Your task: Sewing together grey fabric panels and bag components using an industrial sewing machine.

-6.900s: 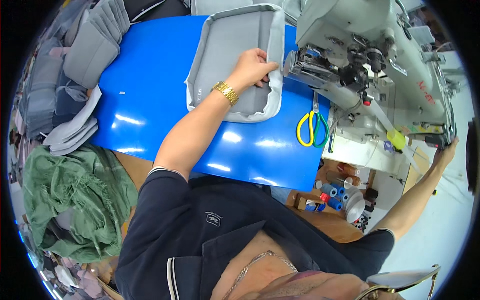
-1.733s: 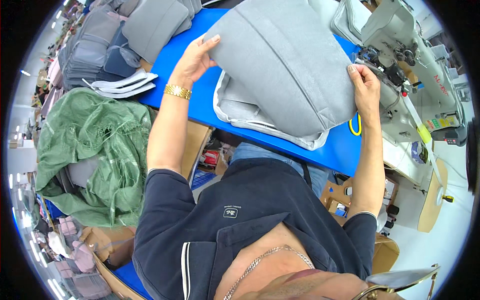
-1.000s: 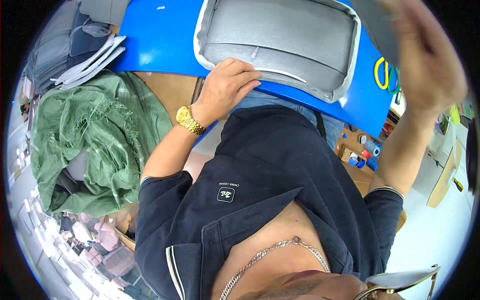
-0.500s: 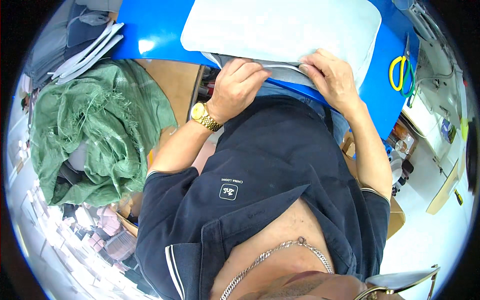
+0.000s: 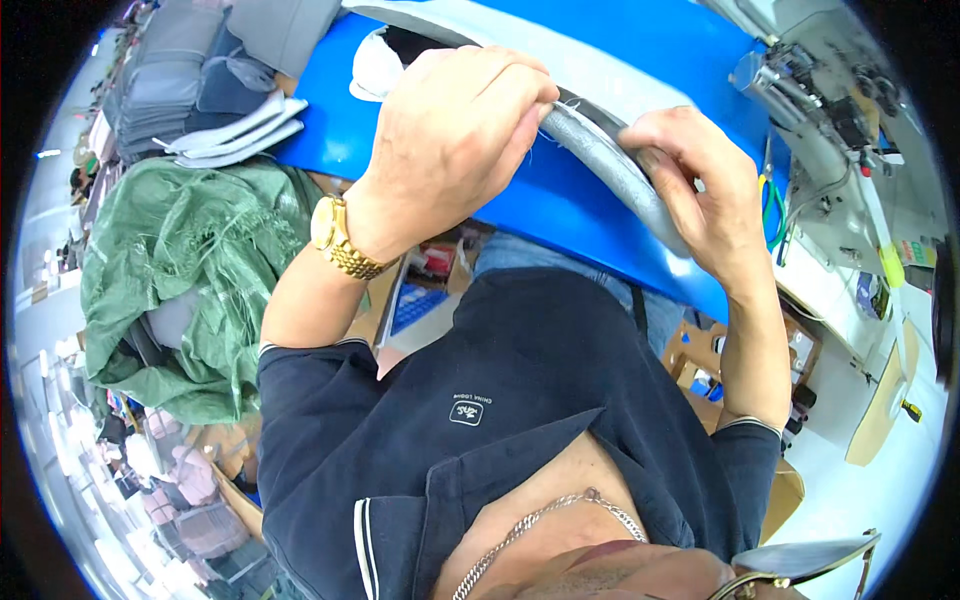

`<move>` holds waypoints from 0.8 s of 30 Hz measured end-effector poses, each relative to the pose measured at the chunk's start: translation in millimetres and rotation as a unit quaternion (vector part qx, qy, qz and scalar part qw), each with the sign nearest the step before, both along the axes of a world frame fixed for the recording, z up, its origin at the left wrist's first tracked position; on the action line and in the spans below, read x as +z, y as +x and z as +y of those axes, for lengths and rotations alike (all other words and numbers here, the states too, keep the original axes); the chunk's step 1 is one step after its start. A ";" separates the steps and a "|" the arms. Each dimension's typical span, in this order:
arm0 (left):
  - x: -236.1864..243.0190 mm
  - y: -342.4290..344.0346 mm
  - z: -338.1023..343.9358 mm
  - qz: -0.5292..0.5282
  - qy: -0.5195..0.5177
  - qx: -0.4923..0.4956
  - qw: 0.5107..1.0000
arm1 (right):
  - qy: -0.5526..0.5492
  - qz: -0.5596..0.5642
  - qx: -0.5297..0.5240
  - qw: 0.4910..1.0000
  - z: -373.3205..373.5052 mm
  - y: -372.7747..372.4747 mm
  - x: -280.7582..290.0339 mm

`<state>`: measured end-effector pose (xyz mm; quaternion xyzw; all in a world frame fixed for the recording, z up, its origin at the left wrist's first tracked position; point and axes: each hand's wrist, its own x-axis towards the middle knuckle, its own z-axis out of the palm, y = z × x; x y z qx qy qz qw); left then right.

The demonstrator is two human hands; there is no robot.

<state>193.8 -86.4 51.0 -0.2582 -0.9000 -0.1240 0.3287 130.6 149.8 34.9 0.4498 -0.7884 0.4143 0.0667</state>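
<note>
A light grey padded fabric piece (image 5: 625, 65), its near edge raised in a curve, is held up over the blue tabletop (image 5: 325, 115). My left hand (image 5: 450, 140), a gold watch on its wrist, pinches this edge between thumb and fingers. Loose white threads stick out beside the left fingertips. Farther right along the same edge, my right hand (image 5: 705, 185) grips with its thumb below and fingers curled over. A dark opening and a white fabric flap (image 5: 376, 68) show beyond my left hand. Much of the left grip is hidden behind the back of the hand.
Scissors with green and yellow handles (image 5: 773, 212) lie at the table's right edge, near a sewing-machine-like device (image 5: 790, 75). Stacked grey fabric pieces (image 5: 180, 70) stand at the far left. Below them is a crumpled green woven sack (image 5: 190, 270) with grey material inside.
The fabric piece has gone from lying flat to being lifted and tilted, its edge raised. Both hands have risen; the left has moved left and up, closer to view.
</note>
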 end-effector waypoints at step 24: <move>107.7 -29.7 0.4 -0.188 -0.067 -0.098 0.975 | -0.110 -0.065 -0.032 0.991 4.6 19.8 38.0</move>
